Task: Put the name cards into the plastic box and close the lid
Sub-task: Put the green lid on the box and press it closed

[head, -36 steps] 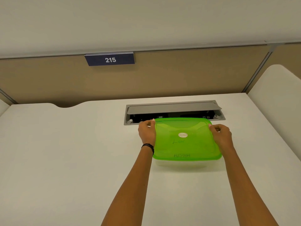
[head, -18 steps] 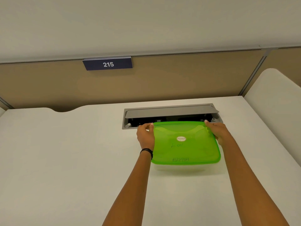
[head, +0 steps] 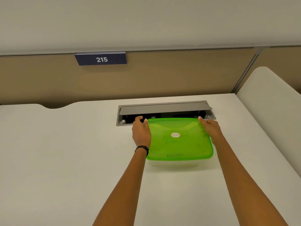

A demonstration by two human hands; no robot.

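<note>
A clear plastic box [head: 174, 162] with a bright green lid [head: 179, 144] sits on the white desk, just in front of the cable tray. The lid lies flat on the box and carries a round white sticker and handwritten words. My left hand [head: 140, 132] grips the lid's far left corner, thumb on top. My right hand [head: 211, 128] holds the far right corner, fingers curled over the edge. No name cards are visible; the green lid hides what is inside the box.
A grey cable tray [head: 164, 110] with its flap raised is recessed in the desk [head: 65, 160] right behind the box. A beige partition with a blue "215" sign [head: 101, 59] backs the desk. A white rounded panel [head: 273, 98] stands at the right.
Both hands slid from the lid's sides toward its far corners. The view shifted slightly; the box stays in the same spot on the desk.
</note>
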